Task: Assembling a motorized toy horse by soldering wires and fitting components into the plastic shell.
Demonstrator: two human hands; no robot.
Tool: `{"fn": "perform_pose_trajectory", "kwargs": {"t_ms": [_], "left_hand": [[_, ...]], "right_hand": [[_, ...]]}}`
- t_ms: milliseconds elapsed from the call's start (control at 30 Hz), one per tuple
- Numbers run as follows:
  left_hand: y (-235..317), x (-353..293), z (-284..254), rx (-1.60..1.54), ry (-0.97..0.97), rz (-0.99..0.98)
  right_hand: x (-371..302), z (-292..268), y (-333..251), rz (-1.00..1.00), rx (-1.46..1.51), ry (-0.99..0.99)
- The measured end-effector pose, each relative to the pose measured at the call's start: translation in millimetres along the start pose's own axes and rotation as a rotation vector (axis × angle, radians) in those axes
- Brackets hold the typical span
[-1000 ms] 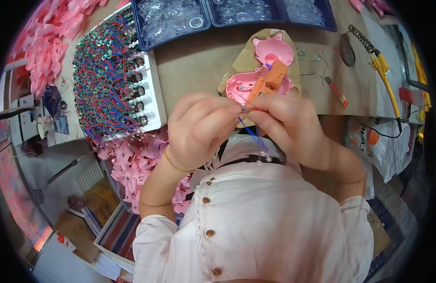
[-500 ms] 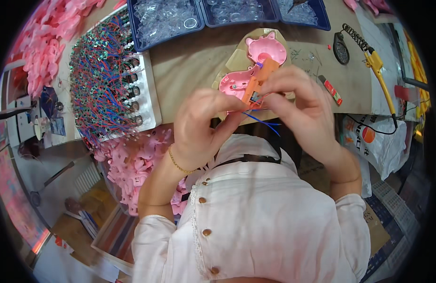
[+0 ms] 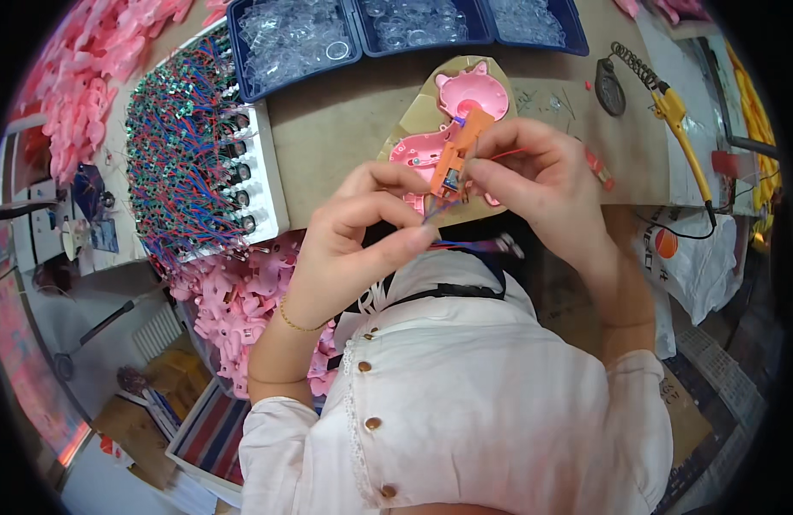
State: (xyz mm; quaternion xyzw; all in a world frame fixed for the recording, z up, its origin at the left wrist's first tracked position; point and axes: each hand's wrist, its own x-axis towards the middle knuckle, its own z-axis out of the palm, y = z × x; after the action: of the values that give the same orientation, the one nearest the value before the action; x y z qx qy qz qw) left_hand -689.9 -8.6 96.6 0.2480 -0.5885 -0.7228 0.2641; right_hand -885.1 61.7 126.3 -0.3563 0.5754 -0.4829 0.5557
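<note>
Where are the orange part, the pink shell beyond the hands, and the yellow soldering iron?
Orange part point(image 3: 455, 153): head view, middle of its body.
Pink shell point(image 3: 473, 88): head view, its rounded upper cup.
Yellow soldering iron point(image 3: 693, 154): head view, its handle.

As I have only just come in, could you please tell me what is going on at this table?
A person is busy over an open pink plastic shell. The left hand pinches thin bluish wires beside an orange part over the shell; the right hand appears to hold a red wire. Blue bins of clear pieces stand beyond.
</note>
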Motion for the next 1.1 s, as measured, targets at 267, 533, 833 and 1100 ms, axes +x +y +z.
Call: {"fn": "perform_pose_trajectory", "kwargs": {"t_ms": [267,533,833,1100], "left_hand": [[16.1,1.5,-35.3,-0.084,-0.195,-0.291],[-4.1,2.9,-36.5,0.933,0.617,0.641],[-49.1,21.5,0.5,0.555,0.278,0.061],[-37.5,27.4,0.2,0.546,0.137,0.086]], "right_hand": [[26.4,22.2,5.8,-0.318,-0.226,-0.117],[-32.7,-49.8,28.9,-0.623,-0.319,0.272],[-53.1,-224.5,101.4,-0.354,-0.185,1.023],[-38.7,-231.4,29.3,-0.404,-1.01,0.857]]}}
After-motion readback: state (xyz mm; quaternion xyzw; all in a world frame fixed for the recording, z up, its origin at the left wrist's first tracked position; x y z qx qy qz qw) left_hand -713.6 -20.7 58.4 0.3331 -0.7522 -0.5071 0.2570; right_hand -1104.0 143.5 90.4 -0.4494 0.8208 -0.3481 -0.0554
